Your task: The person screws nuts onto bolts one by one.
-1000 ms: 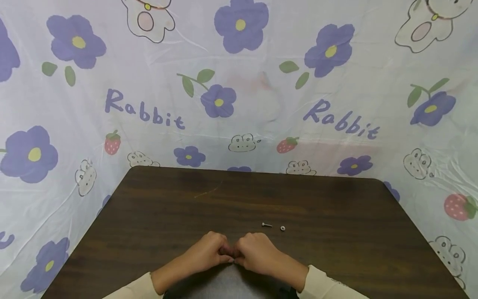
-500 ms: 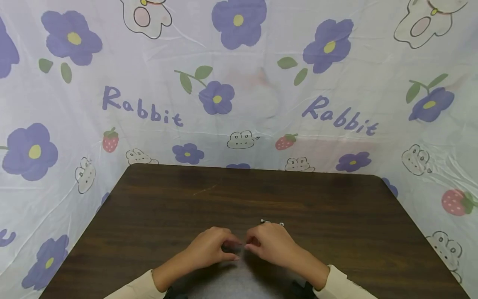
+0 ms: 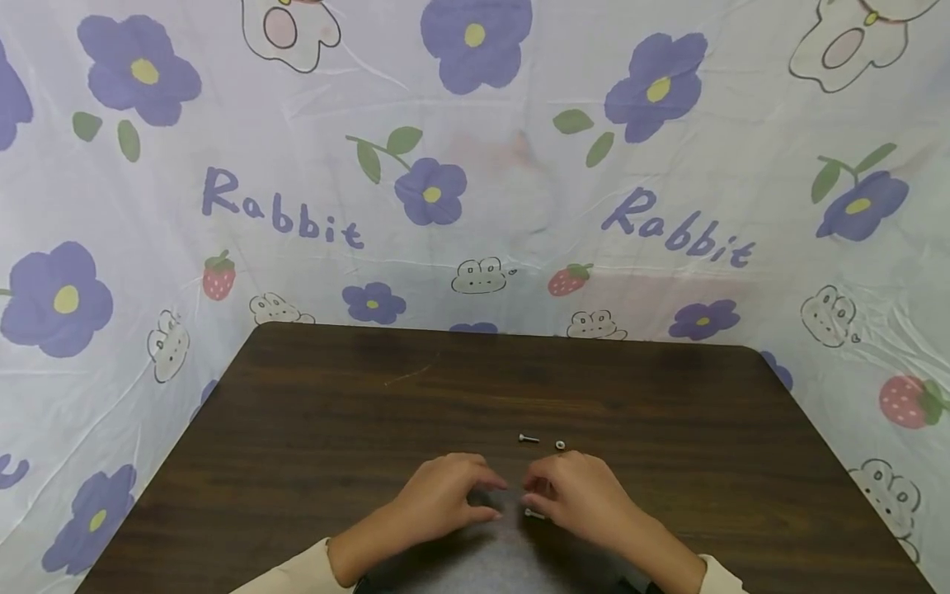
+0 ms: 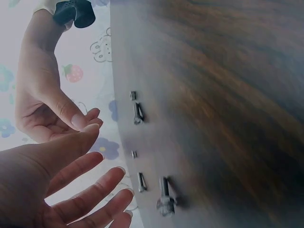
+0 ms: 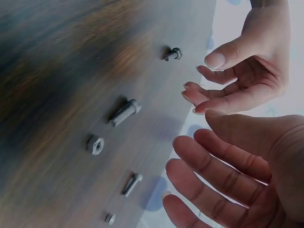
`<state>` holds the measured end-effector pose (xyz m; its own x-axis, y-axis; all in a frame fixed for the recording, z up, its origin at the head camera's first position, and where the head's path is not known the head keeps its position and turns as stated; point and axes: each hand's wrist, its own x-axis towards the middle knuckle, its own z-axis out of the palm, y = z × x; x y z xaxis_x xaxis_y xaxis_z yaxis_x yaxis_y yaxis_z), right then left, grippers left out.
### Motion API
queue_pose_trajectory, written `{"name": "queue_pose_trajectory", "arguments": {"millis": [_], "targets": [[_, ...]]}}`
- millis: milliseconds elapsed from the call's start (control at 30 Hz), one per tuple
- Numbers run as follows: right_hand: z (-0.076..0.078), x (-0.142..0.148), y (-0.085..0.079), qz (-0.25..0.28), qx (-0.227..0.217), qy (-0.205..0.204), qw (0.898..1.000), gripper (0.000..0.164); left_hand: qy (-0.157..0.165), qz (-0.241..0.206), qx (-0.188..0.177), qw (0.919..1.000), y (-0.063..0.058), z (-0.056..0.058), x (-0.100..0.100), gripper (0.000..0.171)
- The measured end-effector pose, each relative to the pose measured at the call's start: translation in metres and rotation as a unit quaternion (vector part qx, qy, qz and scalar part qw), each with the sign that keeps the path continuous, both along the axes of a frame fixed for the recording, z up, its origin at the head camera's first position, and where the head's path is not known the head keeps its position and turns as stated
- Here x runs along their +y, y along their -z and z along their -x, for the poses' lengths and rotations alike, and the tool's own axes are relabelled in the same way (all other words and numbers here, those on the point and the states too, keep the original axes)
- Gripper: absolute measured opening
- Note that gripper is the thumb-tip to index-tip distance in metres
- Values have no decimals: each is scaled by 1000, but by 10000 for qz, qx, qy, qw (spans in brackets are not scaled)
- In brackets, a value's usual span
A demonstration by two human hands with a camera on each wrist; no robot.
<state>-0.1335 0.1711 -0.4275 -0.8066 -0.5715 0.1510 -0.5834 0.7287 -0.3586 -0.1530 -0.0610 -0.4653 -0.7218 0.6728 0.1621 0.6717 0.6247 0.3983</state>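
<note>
The person's left hand (image 3: pixel 445 499) and right hand (image 3: pixel 586 499) rest low over a dark brown wood-grained table (image 3: pixel 334 388), forearms in cream sleeves (image 3: pixel 289 571) angling inward from either side, the two hands facing each other across a narrow gap. Left hand: fingers spread and gently bent, thumb apart from them, holding nothing. Right hand: fingers loosely curved, thumb and forefinger apart, likewise holding nothing; a silvery metal bolt (image 3: pixel 533 514) appears beside its thumb in the head view, though contact cannot be told. Beyond the hands lie a second silvery bolt (image 3: pixel 529 439), on its side, and, just right of it, a small round silvery nut (image 3: pixel 560 445). The right-wrist view adds a third metal bolt (image 5: pixel 174 54), nearest the left hand, and another silvery nut (image 5: pixel 96 145), near one of the bolts.
</note>
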Motion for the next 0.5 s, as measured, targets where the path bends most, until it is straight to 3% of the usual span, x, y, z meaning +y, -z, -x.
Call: {"name": "queue_pose_trajectory", "arguments": {"millis": [500], "targets": [[-16,30,8,50,21,211,9998,15,6,360,461,9983,4,0,32,30]]}}
